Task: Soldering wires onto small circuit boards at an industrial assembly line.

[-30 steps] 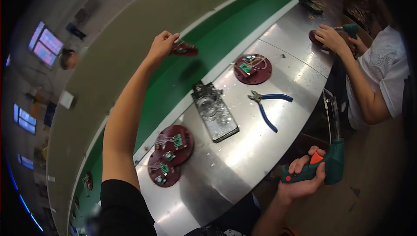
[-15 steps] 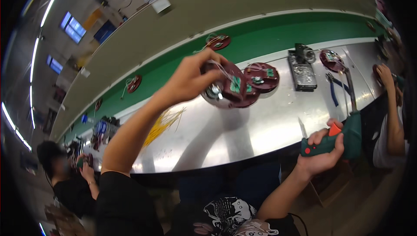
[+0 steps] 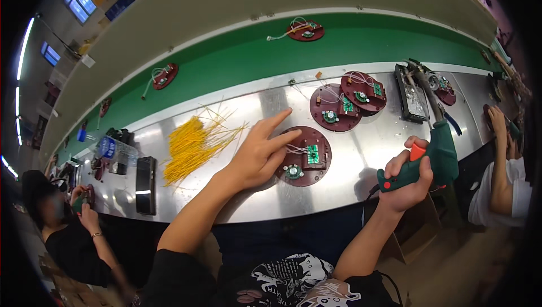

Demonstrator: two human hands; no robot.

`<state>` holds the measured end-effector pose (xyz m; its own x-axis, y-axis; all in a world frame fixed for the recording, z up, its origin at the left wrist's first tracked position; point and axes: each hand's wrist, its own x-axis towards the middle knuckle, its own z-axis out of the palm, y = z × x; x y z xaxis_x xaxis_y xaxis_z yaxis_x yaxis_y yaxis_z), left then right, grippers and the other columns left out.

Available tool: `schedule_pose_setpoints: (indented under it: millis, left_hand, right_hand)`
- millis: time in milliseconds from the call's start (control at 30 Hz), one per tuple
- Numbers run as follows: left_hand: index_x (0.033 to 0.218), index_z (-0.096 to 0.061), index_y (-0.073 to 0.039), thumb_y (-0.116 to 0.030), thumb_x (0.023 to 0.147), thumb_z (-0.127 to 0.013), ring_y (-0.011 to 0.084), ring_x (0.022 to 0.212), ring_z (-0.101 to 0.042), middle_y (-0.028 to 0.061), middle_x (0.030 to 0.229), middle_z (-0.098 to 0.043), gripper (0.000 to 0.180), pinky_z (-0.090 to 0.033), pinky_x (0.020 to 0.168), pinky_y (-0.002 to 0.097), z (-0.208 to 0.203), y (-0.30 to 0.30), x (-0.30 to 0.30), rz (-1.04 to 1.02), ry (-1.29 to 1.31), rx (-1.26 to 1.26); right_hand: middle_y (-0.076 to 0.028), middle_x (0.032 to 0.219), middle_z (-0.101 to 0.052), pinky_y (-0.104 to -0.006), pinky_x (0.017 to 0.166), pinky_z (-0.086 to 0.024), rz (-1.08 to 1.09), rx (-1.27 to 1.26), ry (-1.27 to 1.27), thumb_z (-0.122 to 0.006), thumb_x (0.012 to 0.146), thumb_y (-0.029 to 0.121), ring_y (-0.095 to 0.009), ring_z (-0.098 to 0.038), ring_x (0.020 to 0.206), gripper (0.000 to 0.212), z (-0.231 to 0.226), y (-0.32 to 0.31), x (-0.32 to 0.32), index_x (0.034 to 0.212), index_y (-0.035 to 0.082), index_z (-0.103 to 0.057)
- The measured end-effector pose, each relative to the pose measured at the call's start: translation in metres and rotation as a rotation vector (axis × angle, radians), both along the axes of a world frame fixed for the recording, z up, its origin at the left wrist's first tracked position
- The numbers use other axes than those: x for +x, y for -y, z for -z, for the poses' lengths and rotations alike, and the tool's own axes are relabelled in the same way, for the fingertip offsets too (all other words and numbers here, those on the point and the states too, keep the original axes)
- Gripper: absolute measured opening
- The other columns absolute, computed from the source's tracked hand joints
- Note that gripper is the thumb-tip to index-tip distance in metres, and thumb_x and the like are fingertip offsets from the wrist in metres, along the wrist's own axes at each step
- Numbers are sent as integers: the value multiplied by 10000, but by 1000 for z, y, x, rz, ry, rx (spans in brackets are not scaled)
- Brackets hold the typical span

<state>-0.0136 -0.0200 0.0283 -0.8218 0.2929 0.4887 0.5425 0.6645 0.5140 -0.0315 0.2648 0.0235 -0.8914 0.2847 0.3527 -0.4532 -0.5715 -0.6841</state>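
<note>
A dark red round disc (image 3: 314, 177) with a green circuit board, a small round part and white wires lies on the metal table in front of me. My left hand (image 3: 254, 157) is over its left edge, fingers stretched out and apart, with nothing visibly gripped. Two similar discs (image 3: 327, 122) lie just beyond, one overlapping the other. In my right hand (image 3: 407, 188) is a green pistol-shaped soldering gun (image 3: 445, 157) with a red trigger, its long nozzle pointing away from me. The nozzle's end lies in line with a black box (image 3: 411, 101) of silvery material.
Left of my hand lies a pile of thin yellow sticks (image 3: 189, 151), then a black phone (image 3: 145, 185) and a clear plastic container (image 3: 118, 151). More discs (image 3: 305, 30) rest on the green strip (image 3: 226, 61). People work at both sides, one person's hand (image 3: 498, 123) near the right.
My left hand has lowered a disc to the table and let go of it, its fingers now spread. The view has shifted, and the soldering gun stays in my right hand.
</note>
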Motion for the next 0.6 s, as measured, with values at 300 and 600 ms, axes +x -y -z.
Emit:
schedule_pose_setpoints:
  millis: [300, 600]
  left_hand:
    - [960, -676, 23, -12, 666, -659, 291, 919, -625, 150, 1036, -650, 296, -503, 772, 397, 17, 3, 13, 47, -220, -206]
    - [1001, -674, -10, -10, 664, -664, 265, 888, -591, 81, 876, -633, 337, -471, 791, 369, 22, -5, 12, -38, -121, -9]
  right_hand:
    - [-146, 1111, -490, -237, 420, -367, -179, -26, -90, -431, 994, 295, -101, -432, 513, 402, 27, -6, -21, 1190, -54, -479]
    - [-158, 1089, -466, -211, 434, -349, -51, 188, -7, -404, 1006, 284, -80, -418, 535, 433, 30, -19, -27, 1218, -88, -473]
